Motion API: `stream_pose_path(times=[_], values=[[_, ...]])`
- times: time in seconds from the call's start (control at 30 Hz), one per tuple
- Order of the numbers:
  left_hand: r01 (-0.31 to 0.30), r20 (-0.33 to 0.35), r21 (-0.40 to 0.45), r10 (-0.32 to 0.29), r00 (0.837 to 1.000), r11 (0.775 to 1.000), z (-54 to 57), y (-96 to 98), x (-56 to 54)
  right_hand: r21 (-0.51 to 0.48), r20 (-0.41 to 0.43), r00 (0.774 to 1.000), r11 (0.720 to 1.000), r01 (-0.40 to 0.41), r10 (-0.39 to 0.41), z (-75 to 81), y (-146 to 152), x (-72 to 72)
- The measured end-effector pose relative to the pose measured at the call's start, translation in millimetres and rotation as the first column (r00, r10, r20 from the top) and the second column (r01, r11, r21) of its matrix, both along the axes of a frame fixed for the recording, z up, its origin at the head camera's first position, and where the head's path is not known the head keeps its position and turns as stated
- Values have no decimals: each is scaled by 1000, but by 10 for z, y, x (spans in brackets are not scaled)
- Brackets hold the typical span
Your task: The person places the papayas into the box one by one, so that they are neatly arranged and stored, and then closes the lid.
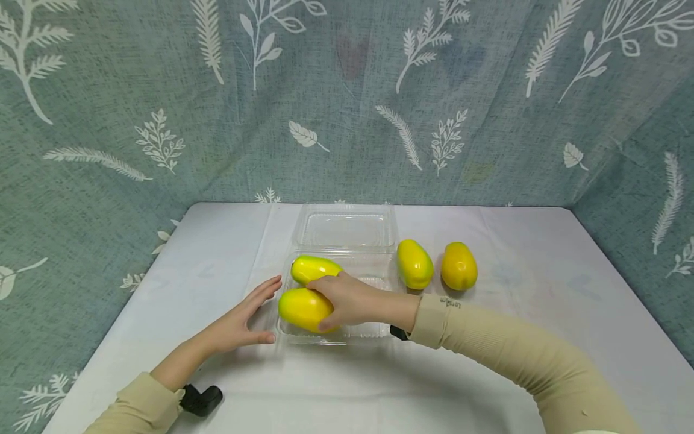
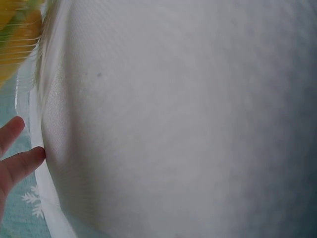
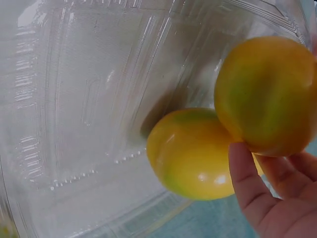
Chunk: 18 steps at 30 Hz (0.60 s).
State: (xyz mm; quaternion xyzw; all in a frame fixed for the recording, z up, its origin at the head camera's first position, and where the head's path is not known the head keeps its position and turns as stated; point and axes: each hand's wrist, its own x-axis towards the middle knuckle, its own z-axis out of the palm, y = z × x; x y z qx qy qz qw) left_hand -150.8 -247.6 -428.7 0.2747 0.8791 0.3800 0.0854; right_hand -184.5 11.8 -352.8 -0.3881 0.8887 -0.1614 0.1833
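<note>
Across the white table cover [image 1: 520, 259] we see the clear plastic clamshell tray [image 1: 363, 331], its lid [image 1: 347, 230] laid back. Hands apart: right hand [image 1: 352, 298] grips the front mango [image 1: 300, 308]; left hand [image 1: 238, 322], fingers spread, is by the tray's left rim, contact unclear. Front mango is at the tray's front left, near the rear mango [image 1: 314, 269]; can't tell if it's down. We'd lower it lengthwise, steady the rim with the left, avoid bumping its neighbour, release once it stops rolling.
</note>
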Motion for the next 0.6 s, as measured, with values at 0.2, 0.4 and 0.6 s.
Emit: stream_pose_path(times=[0.2,0.4,0.6], values=[[-5,11,21,5,1000,1000,2,2,4,60,-14,1000,998,-10,11,-44,-10,8],[0,19,34,-1,1000,999,3,9,4,57,-6,1000,998,23,-22,-79,-2,9],[3,22,37,-3,1000,999,-6,13,2,70,-49,999,998,-4,8,-82,-16,-1]])
